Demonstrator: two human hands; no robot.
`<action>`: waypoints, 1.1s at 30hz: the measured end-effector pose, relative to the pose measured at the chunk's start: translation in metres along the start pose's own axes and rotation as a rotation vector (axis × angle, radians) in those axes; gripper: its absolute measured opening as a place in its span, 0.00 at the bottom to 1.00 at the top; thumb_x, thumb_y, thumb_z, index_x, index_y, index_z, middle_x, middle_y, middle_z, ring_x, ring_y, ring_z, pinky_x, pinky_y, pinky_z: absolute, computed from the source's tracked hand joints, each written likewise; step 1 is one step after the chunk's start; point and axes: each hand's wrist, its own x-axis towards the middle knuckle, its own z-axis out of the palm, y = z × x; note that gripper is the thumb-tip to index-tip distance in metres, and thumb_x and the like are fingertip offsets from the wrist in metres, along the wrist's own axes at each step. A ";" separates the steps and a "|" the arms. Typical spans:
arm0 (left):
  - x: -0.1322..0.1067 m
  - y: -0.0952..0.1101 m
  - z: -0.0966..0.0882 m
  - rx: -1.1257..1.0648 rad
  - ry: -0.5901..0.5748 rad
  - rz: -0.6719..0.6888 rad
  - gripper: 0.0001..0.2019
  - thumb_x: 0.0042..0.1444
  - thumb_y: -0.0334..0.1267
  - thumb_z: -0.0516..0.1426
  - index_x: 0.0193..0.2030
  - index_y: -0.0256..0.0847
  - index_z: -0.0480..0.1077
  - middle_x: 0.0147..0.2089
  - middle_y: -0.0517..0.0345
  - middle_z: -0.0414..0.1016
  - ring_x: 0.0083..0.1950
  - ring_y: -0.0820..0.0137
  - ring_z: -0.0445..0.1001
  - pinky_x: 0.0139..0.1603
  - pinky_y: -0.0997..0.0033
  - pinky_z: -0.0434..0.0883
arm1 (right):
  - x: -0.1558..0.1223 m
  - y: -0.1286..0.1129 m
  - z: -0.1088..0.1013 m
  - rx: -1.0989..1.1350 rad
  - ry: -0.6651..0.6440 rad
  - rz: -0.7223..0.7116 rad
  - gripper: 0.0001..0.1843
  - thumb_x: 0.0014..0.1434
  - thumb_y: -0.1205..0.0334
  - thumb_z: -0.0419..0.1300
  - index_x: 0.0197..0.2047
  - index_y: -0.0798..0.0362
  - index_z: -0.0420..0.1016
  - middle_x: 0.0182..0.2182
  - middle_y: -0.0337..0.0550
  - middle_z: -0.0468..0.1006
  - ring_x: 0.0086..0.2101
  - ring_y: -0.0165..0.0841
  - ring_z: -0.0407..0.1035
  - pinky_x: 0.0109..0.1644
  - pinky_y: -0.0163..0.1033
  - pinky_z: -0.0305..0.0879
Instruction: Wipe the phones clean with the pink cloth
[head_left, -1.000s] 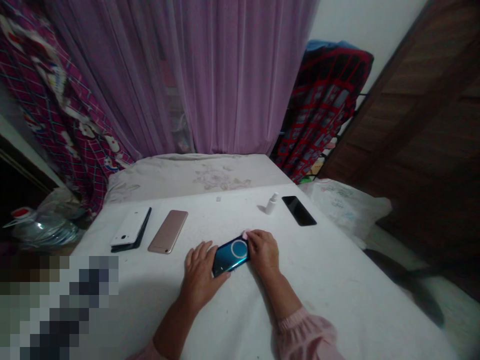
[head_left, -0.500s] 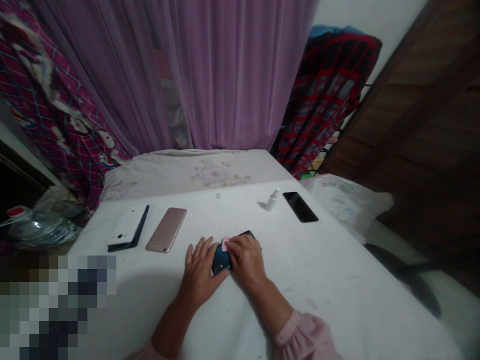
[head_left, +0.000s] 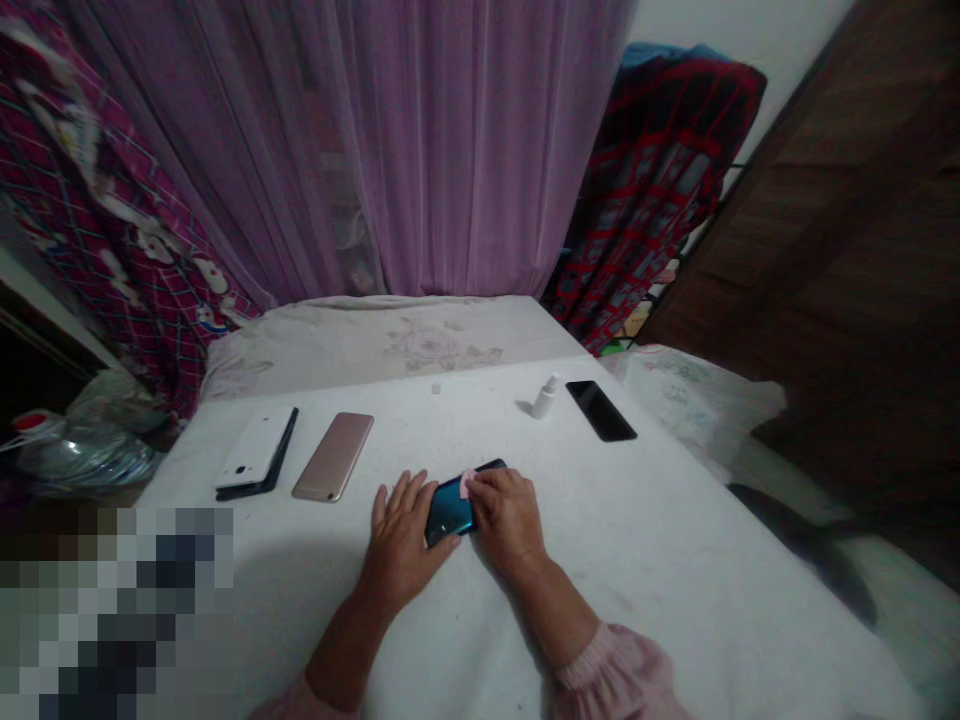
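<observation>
A teal-blue smartphone (head_left: 450, 512) lies back-up on the white-covered table, tilted across the space between my hands. My left hand (head_left: 403, 530) rests on the table with its fingers spread, its thumb side pressing the phone's near left end. My right hand (head_left: 506, 518) lies over the phone's right half and pinches a small pink cloth (head_left: 468, 484) against its back. The hand hides most of the phone's far right end.
Beyond my hands lie a white phone on a black case (head_left: 255, 450), a rose-gold smartphone (head_left: 333, 457), a small white spray bottle (head_left: 545, 397) and a black smartphone (head_left: 601, 411). A pale quilted bedspread (head_left: 390, 345) and purple curtain (head_left: 450, 150) stand behind the table.
My right hand has shifted slightly right over the phone, showing more of its teal back, and the pink cloth has moved with it. My left hand stays in place.
</observation>
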 end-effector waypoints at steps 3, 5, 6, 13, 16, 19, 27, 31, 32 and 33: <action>0.000 0.001 -0.001 0.013 -0.008 -0.001 0.29 0.54 0.44 0.59 0.63 0.41 0.62 0.68 0.45 0.62 0.71 0.51 0.54 0.69 0.41 0.47 | -0.011 -0.002 -0.009 0.001 -0.016 -0.008 0.10 0.60 0.69 0.61 0.40 0.46 0.81 0.36 0.40 0.79 0.39 0.35 0.66 0.41 0.41 0.54; 0.001 0.001 -0.002 0.016 -0.019 -0.005 0.29 0.55 0.44 0.59 0.63 0.41 0.62 0.68 0.45 0.61 0.71 0.51 0.54 0.69 0.40 0.47 | -0.018 0.001 -0.014 -0.010 -0.019 -0.010 0.10 0.59 0.69 0.61 0.41 0.46 0.81 0.37 0.41 0.79 0.39 0.35 0.66 0.41 0.41 0.54; 0.001 0.002 -0.002 0.015 -0.028 -0.007 0.29 0.55 0.44 0.59 0.63 0.41 0.62 0.69 0.45 0.61 0.71 0.51 0.54 0.69 0.40 0.47 | -0.020 0.002 -0.016 -0.011 -0.018 -0.009 0.10 0.60 0.68 0.61 0.41 0.46 0.81 0.37 0.41 0.79 0.39 0.35 0.66 0.41 0.41 0.54; 0.003 0.003 -0.006 0.011 -0.088 -0.027 0.31 0.55 0.44 0.60 0.64 0.39 0.62 0.70 0.45 0.59 0.72 0.50 0.52 0.69 0.39 0.46 | -0.001 0.008 -0.005 -0.042 -0.014 0.025 0.09 0.61 0.67 0.60 0.38 0.46 0.81 0.37 0.41 0.80 0.39 0.36 0.66 0.41 0.41 0.53; 0.003 0.003 -0.007 0.015 -0.109 -0.031 0.31 0.55 0.44 0.60 0.64 0.39 0.61 0.70 0.45 0.58 0.72 0.50 0.51 0.69 0.39 0.46 | 0.007 0.009 0.000 -0.062 -0.004 0.035 0.10 0.62 0.66 0.59 0.39 0.47 0.82 0.37 0.42 0.80 0.39 0.36 0.66 0.41 0.41 0.53; 0.003 0.003 -0.008 0.021 -0.107 -0.029 0.31 0.55 0.44 0.59 0.65 0.39 0.61 0.70 0.46 0.58 0.72 0.51 0.51 0.69 0.40 0.46 | 0.002 0.010 -0.002 -0.062 -0.007 0.027 0.09 0.62 0.65 0.59 0.38 0.47 0.82 0.37 0.42 0.80 0.38 0.36 0.66 0.40 0.41 0.53; 0.002 0.001 -0.003 0.009 -0.088 -0.012 0.31 0.56 0.44 0.58 0.65 0.40 0.60 0.70 0.46 0.58 0.72 0.52 0.52 0.70 0.41 0.44 | -0.026 0.029 -0.024 -0.037 0.022 0.087 0.12 0.63 0.65 0.57 0.41 0.46 0.82 0.38 0.42 0.80 0.39 0.36 0.69 0.41 0.41 0.58; 0.002 -0.001 -0.002 -0.005 -0.081 0.004 0.30 0.56 0.44 0.58 0.65 0.42 0.60 0.70 0.47 0.59 0.72 0.52 0.52 0.70 0.40 0.44 | -0.009 0.034 -0.016 -0.087 -0.006 0.114 0.11 0.62 0.64 0.58 0.40 0.46 0.82 0.38 0.42 0.80 0.38 0.36 0.69 0.41 0.40 0.59; 0.002 -0.001 -0.002 -0.005 -0.083 0.006 0.30 0.56 0.45 0.58 0.65 0.41 0.60 0.70 0.46 0.59 0.72 0.52 0.52 0.70 0.40 0.44 | -0.003 0.034 -0.013 -0.097 -0.013 0.120 0.11 0.62 0.65 0.58 0.40 0.46 0.82 0.38 0.42 0.80 0.38 0.36 0.69 0.41 0.40 0.59; 0.003 -0.001 -0.003 -0.003 -0.086 0.005 0.30 0.56 0.44 0.58 0.65 0.41 0.60 0.70 0.46 0.59 0.72 0.52 0.52 0.70 0.40 0.44 | 0.003 0.035 -0.011 -0.105 -0.019 0.126 0.11 0.62 0.65 0.58 0.41 0.46 0.83 0.38 0.42 0.81 0.38 0.36 0.69 0.42 0.40 0.60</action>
